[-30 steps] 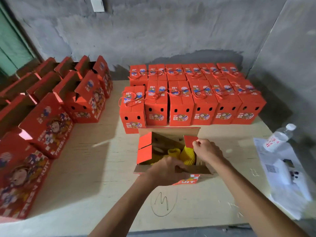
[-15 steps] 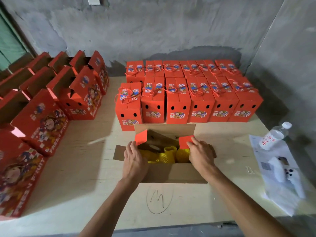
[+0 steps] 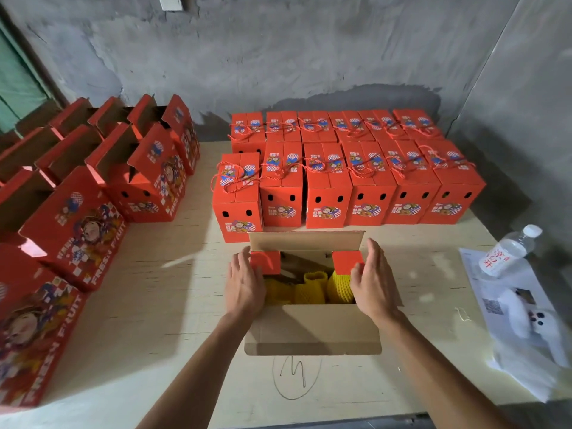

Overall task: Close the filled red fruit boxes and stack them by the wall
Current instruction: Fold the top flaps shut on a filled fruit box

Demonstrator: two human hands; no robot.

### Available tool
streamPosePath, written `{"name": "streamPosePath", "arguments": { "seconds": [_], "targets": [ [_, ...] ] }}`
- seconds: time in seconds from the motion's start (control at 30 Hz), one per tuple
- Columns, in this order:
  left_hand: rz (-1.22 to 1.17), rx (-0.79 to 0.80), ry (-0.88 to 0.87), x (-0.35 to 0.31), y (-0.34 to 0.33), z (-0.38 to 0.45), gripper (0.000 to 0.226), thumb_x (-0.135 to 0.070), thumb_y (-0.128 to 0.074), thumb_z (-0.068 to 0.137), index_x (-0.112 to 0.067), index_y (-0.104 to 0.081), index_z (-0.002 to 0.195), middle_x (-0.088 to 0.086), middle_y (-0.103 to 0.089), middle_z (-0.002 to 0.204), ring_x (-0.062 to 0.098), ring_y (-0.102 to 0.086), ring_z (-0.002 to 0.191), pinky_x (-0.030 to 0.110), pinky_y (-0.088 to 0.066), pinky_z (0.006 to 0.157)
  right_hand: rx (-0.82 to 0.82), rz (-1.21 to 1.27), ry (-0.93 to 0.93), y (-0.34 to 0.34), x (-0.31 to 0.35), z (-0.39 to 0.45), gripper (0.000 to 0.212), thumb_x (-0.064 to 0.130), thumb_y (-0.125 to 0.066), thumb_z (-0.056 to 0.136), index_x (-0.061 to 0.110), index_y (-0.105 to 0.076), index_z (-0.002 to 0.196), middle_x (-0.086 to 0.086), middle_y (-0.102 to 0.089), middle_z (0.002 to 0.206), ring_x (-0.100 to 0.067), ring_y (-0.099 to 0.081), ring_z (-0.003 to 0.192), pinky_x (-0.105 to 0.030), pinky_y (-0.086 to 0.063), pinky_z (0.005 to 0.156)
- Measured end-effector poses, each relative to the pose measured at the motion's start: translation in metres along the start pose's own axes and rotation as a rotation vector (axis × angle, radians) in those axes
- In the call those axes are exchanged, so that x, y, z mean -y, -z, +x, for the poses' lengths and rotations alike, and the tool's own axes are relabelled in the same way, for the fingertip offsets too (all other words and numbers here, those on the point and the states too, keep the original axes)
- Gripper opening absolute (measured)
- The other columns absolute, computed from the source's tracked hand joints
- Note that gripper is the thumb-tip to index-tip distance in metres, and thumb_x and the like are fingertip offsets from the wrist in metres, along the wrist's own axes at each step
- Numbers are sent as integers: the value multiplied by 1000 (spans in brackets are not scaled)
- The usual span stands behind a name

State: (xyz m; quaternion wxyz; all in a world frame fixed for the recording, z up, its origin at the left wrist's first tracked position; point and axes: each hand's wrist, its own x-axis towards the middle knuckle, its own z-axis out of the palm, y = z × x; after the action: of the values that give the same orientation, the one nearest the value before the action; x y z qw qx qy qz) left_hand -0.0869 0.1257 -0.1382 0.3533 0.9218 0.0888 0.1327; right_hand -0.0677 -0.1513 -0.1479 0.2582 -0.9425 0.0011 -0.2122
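Two rows of closed red fruit boxes [image 3: 356,168] stood against the wall [image 3: 278,57] in the upper centre of the frame, while open boxes [image 3: 102,168] at the left remained to be closed. At centre frame, one filled box [image 3: 312,326] sat on the worktop [image 3: 154,289] with its top open and the yellow-netted fruit [image 3: 312,287] exposed. The left hand [image 3: 244,286] and right hand [image 3: 373,283], fingers straight, pressed the red side flaps [image 3: 346,261] inward, gripping nothing; closing and stacking were judged outstanding.
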Motion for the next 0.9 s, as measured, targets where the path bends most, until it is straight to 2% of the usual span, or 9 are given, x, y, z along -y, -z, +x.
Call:
{"name": "streamPosePath", "arguments": {
  "seconds": [0.13,0.23,0.33,0.4,0.5,0.63,0.7,0.77,0.9],
  "targets": [
    [-36,34,9,3,1,0,67,-24,-42,107,-9,-8,162,16,-38,155,32,-40,139,50,-41,112,98,39,97,0,-6,1,77,12,-54,101,5,-9,164,-17,-38,161,-29,-51,140,-39,-54,104],
    [-63,11,-54,5,1,4,74,-19,-45,105,-11,-1,164,11,-24,168,34,-32,148,48,-37,115,51,103,71,0,-6,1,81,7,-62,98,11,-15,164,-17,-45,157,-29,-55,137,-44,-58,100],
    [-162,-34,-110,1,0,11,76,-7,-54,98,-18,-16,163,-10,-35,161,30,-56,122,43,-53,90,-39,122,48,2,-7,0,86,7,-71,91,14,-23,162,-14,-61,140,-25,-62,124,-41,-58,97],
    [-101,-27,-187,1,0,9,67,-4,-65,90,-25,-43,150,-5,-54,141,21,-54,113,43,-57,84,-44,138,59,5,-8,-1,81,15,-78,88,14,-35,157,-10,-65,131,-22,-63,117,-38,-58,95],
    [32,-37,-276,8,2,6,42,-31,-84,80,-21,-69,118,1,-57,132,24,-47,120,53,-53,96,24,95,152,8,-3,2,67,41,-88,77,7,-65,131,-8,-64,129,-24,-60,121,-48,-53,102],
    [122,171,-267,13,0,6,76,-76,-77,69,-26,-61,124,0,-38,160,26,-20,154,55,-31,118,272,8,140,9,1,4,97,75,-78,71,10,-57,140,-4,-46,157,-22,-38,148,-43,-28,122],
    [74,283,-209,11,-3,14,83,-77,-75,68,-22,-54,127,0,-35,163,22,-13,157,53,-30,122,357,6,103,7,-1,5,98,78,-74,72,14,-50,143,-2,-37,163,-21,-28,153,-43,-27,121],
    [94,332,-168,8,-7,22,88,-68,-79,73,-18,-46,137,2,-38,160,21,-13,155,50,-31,122,366,-11,106,5,-1,10,94,75,-74,74,14,-47,140,-6,-46,155,-25,-40,146,-42,-37,116],
    [137,307,-160,3,-10,34,66,-63,-81,74,-25,-42,111,-3,-48,132,14,-37,127,33,-52,92,350,-162,137,1,-1,26,85,80,-71,71,19,-47,125,1,-58,128,-16,-55,116,-31,-52,86]
  ]
}}
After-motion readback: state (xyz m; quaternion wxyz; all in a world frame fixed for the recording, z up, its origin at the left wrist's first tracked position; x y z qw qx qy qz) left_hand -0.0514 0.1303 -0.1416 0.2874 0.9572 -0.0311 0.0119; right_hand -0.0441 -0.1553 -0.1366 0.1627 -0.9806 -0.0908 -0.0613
